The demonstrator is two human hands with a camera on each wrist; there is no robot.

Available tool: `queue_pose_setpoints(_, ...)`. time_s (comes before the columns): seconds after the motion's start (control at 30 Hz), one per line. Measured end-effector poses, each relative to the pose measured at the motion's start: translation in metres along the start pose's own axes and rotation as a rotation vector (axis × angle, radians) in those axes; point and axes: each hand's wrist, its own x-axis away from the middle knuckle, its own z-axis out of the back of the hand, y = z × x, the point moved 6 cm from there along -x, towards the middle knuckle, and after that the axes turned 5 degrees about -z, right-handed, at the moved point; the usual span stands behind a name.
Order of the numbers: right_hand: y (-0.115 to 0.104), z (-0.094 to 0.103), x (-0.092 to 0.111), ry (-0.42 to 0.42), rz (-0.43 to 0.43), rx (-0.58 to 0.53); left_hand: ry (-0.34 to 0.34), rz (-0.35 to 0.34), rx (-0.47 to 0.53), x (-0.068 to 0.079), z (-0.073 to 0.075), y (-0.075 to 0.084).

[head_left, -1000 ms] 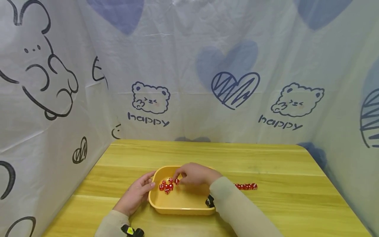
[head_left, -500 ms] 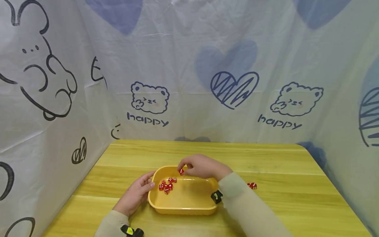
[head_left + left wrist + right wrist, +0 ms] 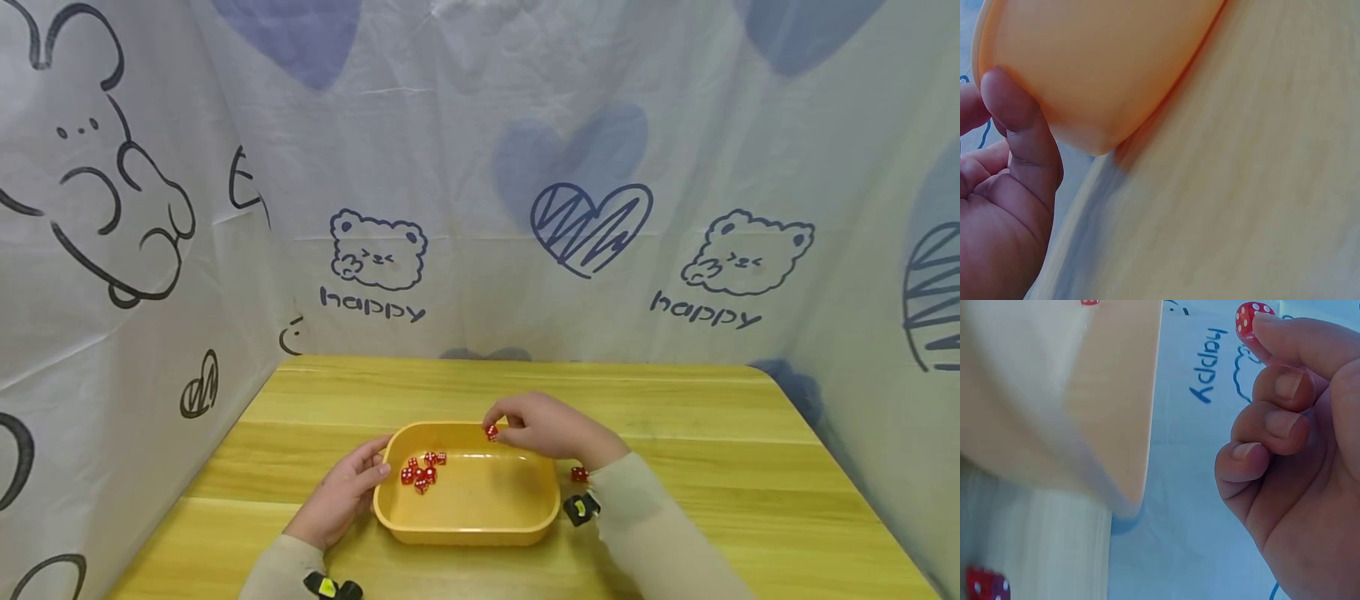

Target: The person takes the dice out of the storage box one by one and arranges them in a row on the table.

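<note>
A yellow plastic tray [image 3: 480, 527] stands on the table, with several red dice [image 3: 420, 475] with white dots grouped in its left part. My left hand [image 3: 341, 492] holds the tray's left end; in the left wrist view its thumb [image 3: 1019, 119] lies against the wall near the rim. Between thumb and index finger, my right hand [image 3: 551, 429] pinches a red die [image 3: 492, 433] over the tray's far rim. The right wrist view shows this die [image 3: 1252, 320] at the fingertips, the other fingers curled in.
More red dice [image 3: 579, 474] lie on the wooden table [image 3: 720, 500] right of the tray, partly hidden by the right sleeve. A white cloth [image 3: 480, 333] with bear and heart drawings hangs behind and at both sides. Each wrist wears a black camera [image 3: 582, 508].
My right hand has lifted from inside the tray and moved right with a pinched die, up to the far rim. The left hand and tray stay nearly still.
</note>
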Motion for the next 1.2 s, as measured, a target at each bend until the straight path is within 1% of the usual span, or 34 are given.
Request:
queue_pose_setpoints(0.1,0.007,0.004,0.007,0.029,-0.012,0.008,0.001,-0.001,0.003,0.000,0.001,0.000)
queue_pose_setpoints(0.27,0.022,0.009,0.021,0.065,-0.057,0.004,0.005,-0.001,0.005,0.000,0.001,-0.001)
queue_pose_setpoints(0.5,0.045,0.015,0.042,0.118,-0.108,-0.030,0.008,-0.006,0.006,0.000,0.001,-0.001)
queue_pose_setpoints(0.77,0.069,0.026,0.063,0.176,-0.170,-0.034,0.009,-0.006,0.016,0.000,0.001,-0.002)
queue_pose_setpoints(1.07,0.096,0.029,0.083,0.208,-0.197,-0.054,0.008,-0.010,0.016,0.000,0.002,-0.002)
queue_pose_setpoints(1.2,0.109,0.031,0.095,0.220,-0.227,-0.065,0.009,-0.009,0.011,0.001,0.002,-0.002)
